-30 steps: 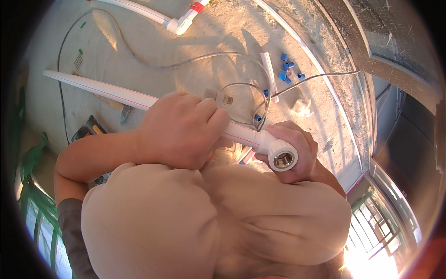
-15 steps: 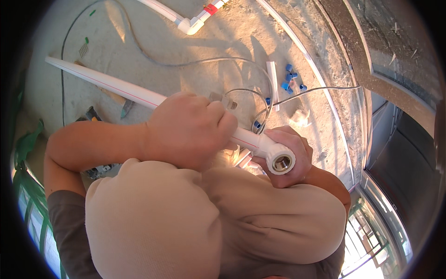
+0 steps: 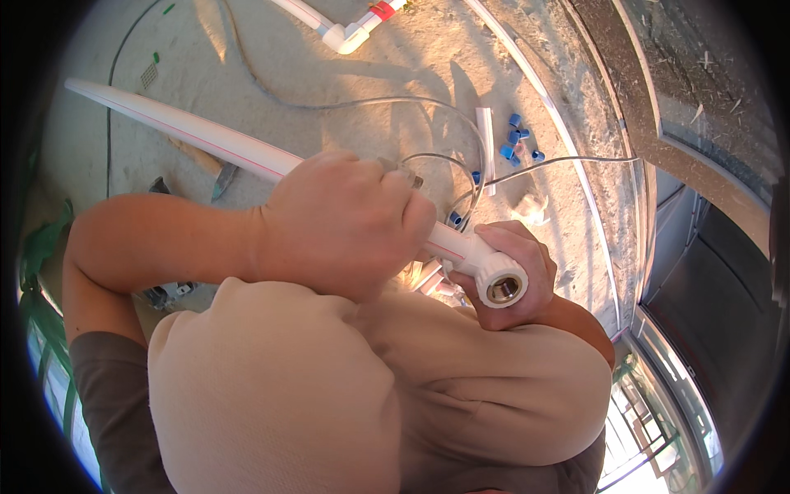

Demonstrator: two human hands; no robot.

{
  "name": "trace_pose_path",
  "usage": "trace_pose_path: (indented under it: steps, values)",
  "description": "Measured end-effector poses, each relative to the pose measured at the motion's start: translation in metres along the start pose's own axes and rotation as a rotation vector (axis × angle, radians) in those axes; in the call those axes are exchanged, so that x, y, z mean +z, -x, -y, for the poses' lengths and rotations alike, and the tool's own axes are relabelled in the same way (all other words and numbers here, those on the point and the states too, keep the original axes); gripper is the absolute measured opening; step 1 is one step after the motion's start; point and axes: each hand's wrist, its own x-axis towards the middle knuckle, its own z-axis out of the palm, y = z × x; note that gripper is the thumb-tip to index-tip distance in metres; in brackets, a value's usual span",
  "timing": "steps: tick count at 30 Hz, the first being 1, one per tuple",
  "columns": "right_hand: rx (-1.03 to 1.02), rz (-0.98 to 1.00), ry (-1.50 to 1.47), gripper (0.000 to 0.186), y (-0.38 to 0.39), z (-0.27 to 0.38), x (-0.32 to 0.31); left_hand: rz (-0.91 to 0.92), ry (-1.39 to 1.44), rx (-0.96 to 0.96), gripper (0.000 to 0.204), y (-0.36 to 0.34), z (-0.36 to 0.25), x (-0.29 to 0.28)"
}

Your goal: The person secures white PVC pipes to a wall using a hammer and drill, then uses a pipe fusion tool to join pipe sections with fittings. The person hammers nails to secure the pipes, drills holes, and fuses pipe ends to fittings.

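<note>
A long white plastic pipe [image 3: 185, 130] with a red stripe slants from the far left down to the middle. My left hand [image 3: 346, 226] is closed in a fist around it. At its near end sits a white elbow fitting [image 3: 502, 280] whose round opening has a metal threaded insert and faces up toward me. My right hand [image 3: 535, 272] is wrapped around that fitting from the right, fingers partly hidden behind it. Pipe and fitting meet between my two hands.
Several blue caps [image 3: 510, 151] lie on the dusty concrete floor [image 3: 346, 74] beside a short white pipe piece [image 3: 485, 140]. A dark cable [image 3: 329, 105] loops across it. A joined white pipe [image 3: 346, 39] lies at the top; a dark-framed glass panel [image 3: 732, 82] stands right.
My left hand has slid slightly right and down with the pipe, nearer the fitting. The fitting has shifted a little to the right in my right hand.
</note>
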Motion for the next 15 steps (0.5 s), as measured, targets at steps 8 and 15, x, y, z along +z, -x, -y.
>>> trace_pose_path:
  steps: [8, 15]
  values:
    - [0.129, 0.011, -0.048, 0.065, 0.0, 0.004, 0.003, 0.122, -0.041, -0.064, 0.031, -0.014, -0.01, -0.03]
    - [-0.065, -0.359, -0.357, 0.065, -0.065, -0.003, 0.004, -0.006, -0.925, 0.142, 0.036, -0.055, -0.064, -0.155]
